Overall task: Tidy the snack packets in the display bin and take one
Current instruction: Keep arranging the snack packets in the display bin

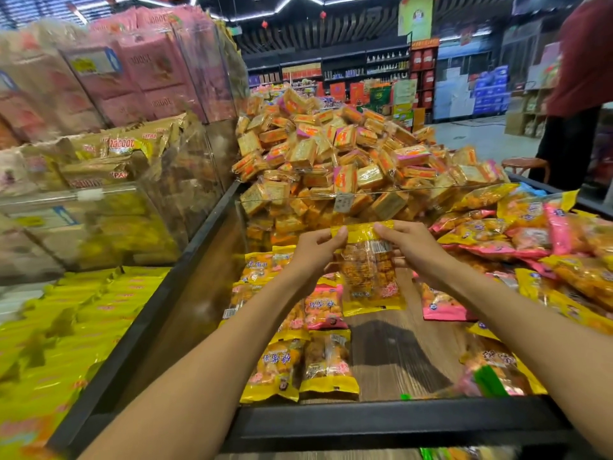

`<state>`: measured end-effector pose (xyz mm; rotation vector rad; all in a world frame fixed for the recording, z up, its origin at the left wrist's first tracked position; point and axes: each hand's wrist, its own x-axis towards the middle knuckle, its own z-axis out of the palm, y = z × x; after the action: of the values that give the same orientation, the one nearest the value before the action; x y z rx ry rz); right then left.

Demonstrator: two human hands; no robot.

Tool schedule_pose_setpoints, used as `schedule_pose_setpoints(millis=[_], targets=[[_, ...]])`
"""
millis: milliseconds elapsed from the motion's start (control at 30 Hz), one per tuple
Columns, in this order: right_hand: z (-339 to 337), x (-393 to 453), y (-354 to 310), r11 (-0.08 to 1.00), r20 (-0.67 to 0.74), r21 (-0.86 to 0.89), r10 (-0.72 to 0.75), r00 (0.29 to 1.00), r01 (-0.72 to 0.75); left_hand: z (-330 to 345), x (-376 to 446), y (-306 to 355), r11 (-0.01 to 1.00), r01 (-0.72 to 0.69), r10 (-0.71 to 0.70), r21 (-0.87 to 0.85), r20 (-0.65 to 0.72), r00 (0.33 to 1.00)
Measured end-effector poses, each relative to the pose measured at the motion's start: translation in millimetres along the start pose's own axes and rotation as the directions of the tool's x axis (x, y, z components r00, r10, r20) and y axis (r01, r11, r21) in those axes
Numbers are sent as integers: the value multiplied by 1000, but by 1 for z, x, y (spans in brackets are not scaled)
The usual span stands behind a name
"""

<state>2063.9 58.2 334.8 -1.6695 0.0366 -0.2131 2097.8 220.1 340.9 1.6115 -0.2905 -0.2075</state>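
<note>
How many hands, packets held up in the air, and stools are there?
Hands: 2, the left hand and right hand
Packets held up: 1, the yellow-edged packet, pinched at its top by both hands
Stools: 1, the wooden stool behind the bin
Total: 4

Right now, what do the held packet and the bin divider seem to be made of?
Held packet: thin glossy plastic film, clear in the middle so the snacks show, yellow printed ends. Bin divider: rigid clear sheet, acrylic or glass; the packets behind show through it.
</note>
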Motion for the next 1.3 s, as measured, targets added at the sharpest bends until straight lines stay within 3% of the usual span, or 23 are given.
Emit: schedule_pose_setpoints(millis=[300, 400, 533, 700, 867, 1000, 1100, 1200, 1300], targets=[[0, 2, -1, 997, -9, 80, 16, 1000, -15, -3, -1, 4, 1000, -3, 3, 12, -45, 999], [1, 1, -1, 991, 157, 76, 96, 983, -109, -6, 0, 3, 1000, -30, 30, 1, -109, 994], [5, -6, 2, 982, 448, -123, 184, 875, -144, -13, 2, 5, 998, -57, 48, -28, -250, 967], [4, -8, 2, 969, 457, -198, 224, 861, -147, -17, 3, 8, 996, -49, 24, -75, -309, 951], [1, -15, -8, 986, 428, -143, 143, 893, -90, -18, 4, 14, 997, 13, -28, -71, -203, 979], [-7, -10, -10, 987, 421, 1, 147, 895, -163, -21, -1, 24, 984, 150, -155, 100, 52, 987], [-11, -3, -9, 974, 386, 105, 146, 911, -201, -21, -5, 21, 951, 121, -176, 286, 177, 968], [-10, -6, -12, 972, 300, 86, 185, 936, -219, -23, -5, 16, 947, 25, -96, 321, 206, 974], [-8, -11, -17, 976, 306, 88, 165, 938, -200, -25, -4, 13, 951, -41, -23, 307, 203, 979]])
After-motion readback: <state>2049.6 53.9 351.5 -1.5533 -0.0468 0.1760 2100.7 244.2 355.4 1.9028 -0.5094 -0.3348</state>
